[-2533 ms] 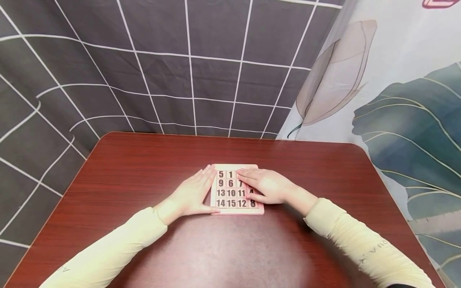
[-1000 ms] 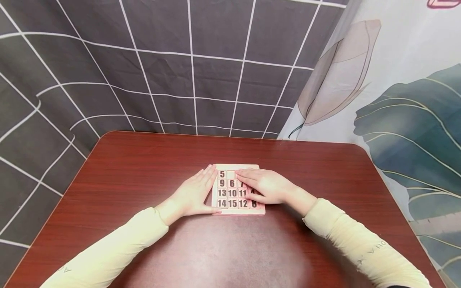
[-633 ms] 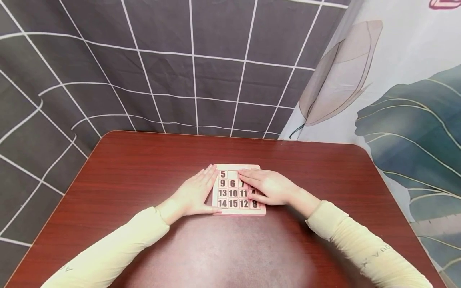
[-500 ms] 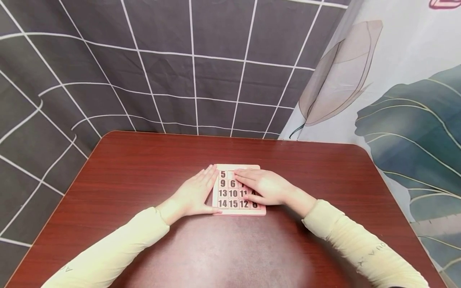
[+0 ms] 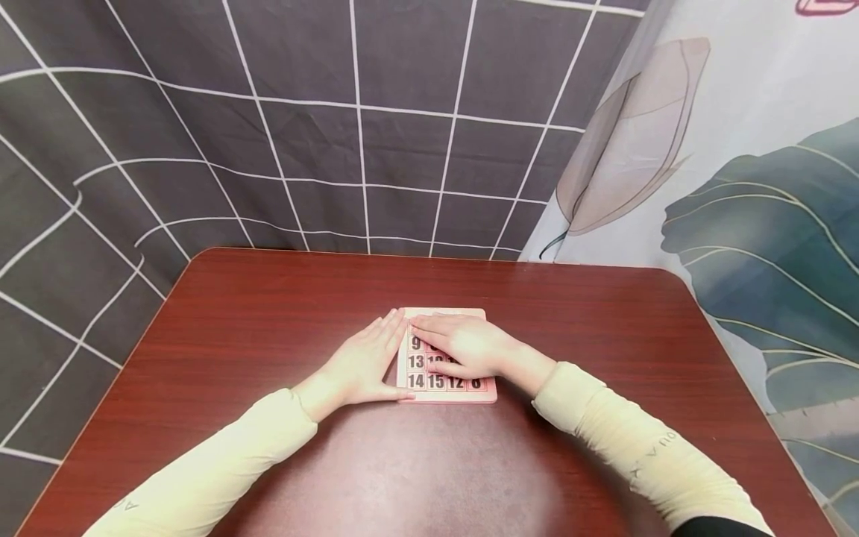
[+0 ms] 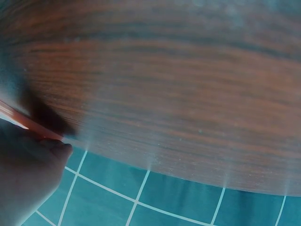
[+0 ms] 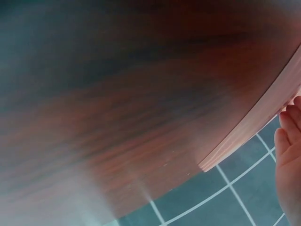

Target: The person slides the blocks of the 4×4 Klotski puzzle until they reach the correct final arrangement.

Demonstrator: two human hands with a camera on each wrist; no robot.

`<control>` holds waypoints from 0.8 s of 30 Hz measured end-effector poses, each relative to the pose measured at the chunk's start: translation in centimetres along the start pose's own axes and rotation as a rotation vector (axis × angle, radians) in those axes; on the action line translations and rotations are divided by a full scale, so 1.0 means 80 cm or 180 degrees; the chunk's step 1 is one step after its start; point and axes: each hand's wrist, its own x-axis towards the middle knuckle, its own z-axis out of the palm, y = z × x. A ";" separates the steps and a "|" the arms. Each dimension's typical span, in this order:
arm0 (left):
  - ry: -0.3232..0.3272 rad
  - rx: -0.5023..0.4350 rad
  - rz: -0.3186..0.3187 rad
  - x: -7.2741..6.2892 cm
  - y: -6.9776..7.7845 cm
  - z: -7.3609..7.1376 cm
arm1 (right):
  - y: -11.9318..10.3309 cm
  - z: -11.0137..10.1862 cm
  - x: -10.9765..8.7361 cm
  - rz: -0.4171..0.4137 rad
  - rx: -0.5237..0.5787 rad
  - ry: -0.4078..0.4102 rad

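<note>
A number slide puzzle [image 5: 446, 396], a pale square board with dark printed numerals, lies flat on the table. My left hand [image 5: 358, 367] lies along its left side with straight fingers, the thumb touching the near left corner. Over the upper middle of the board is my right hand [image 5: 473, 347], fingers straight, fingertips on the top row near the left end. It covers most of the top row and parts of the rows below; 9, 13, 14 and 15 stay readable. In the right wrist view the board's wooden edge [image 7: 254, 127] shows beside the hand's fingers [image 7: 291, 125].
The reddish-brown wooden table [image 5: 282, 298] extends around the board. Behind it hangs a dark curtain [image 5: 403, 149] with a white grid, and on the right a pale curtain [image 5: 738, 298] with leaf prints. Glare brightens the near part of the table.
Tile 1 left its place in the top row's second column, leaving a gap there. My right hand then moved left across the top row, covering 5. The left hand stays in place.
</note>
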 end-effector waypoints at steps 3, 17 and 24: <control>-0.0001 -0.0026 -0.0009 0.000 0.001 0.000 | -0.001 0.001 0.004 0.0014 0.0004 -0.0051; -0.0038 -0.0042 -0.0028 -0.003 0.002 -0.007 | 0.009 -0.004 -0.027 0.0084 -0.0007 0.0054; -0.0012 -0.0020 -0.0039 -0.002 0.001 -0.004 | 0.004 -0.005 -0.030 -0.0033 -0.0079 0.0120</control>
